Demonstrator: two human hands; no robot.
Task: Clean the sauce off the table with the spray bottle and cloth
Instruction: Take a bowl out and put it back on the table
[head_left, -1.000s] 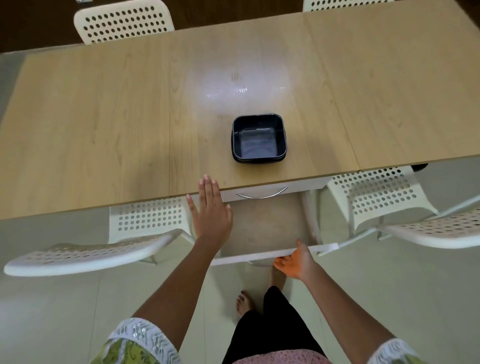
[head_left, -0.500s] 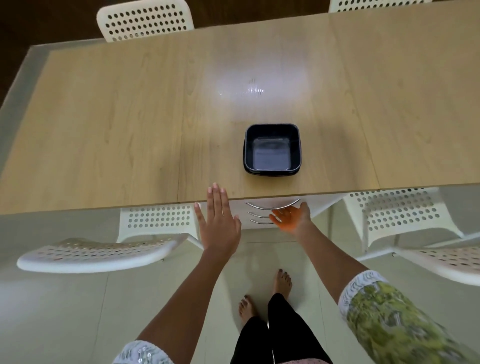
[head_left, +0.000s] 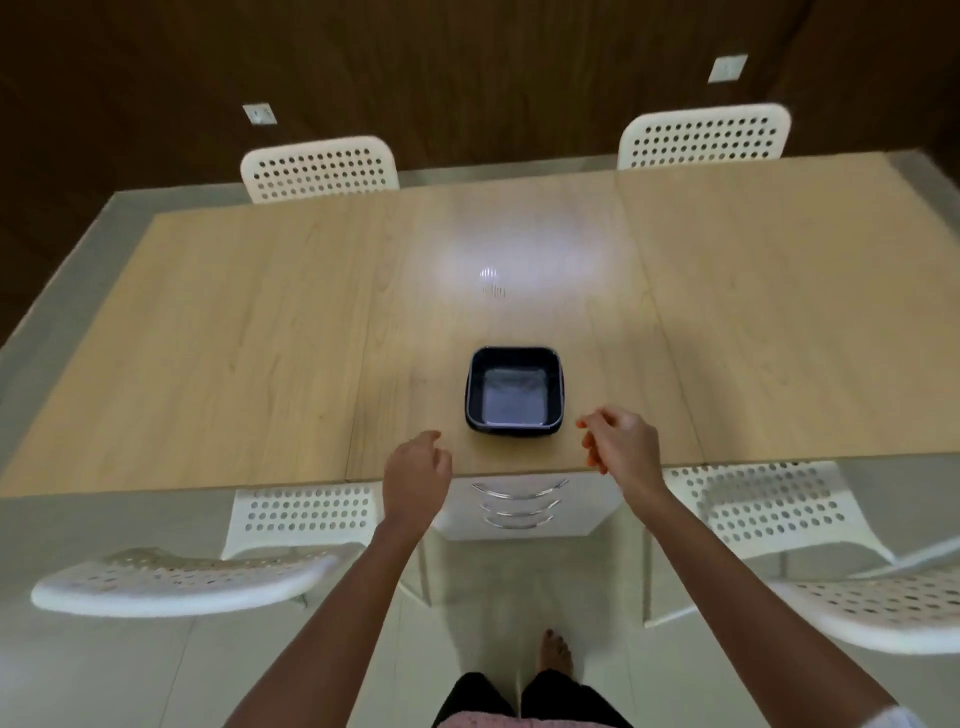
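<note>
A light wooden table (head_left: 249, 364) fills the middle of the head view. A dark square bowl (head_left: 514, 389) sits near its front edge. My left hand (head_left: 415, 475) hovers at the table's front edge, left of the bowl, fingers loosely curled and holding nothing. My right hand (head_left: 621, 447) hovers right of the bowl, fingers loosely bent and empty, fingertips tinted orange. No spray bottle, cloth or sauce patch shows in view.
A white drawer unit (head_left: 519, 506) with curved metal handles stands shut under the table's front edge. White perforated chairs stand at the near left (head_left: 182, 577), near right (head_left: 769, 509) and across the table (head_left: 319, 169), (head_left: 704, 136). A dark wood wall lies beyond.
The open drawer was pushed shut by my right hand. Both hands then rose to the table's front edge beside the bowl, fingers curling loosely. The view tilted up, showing the far chairs and wall.
</note>
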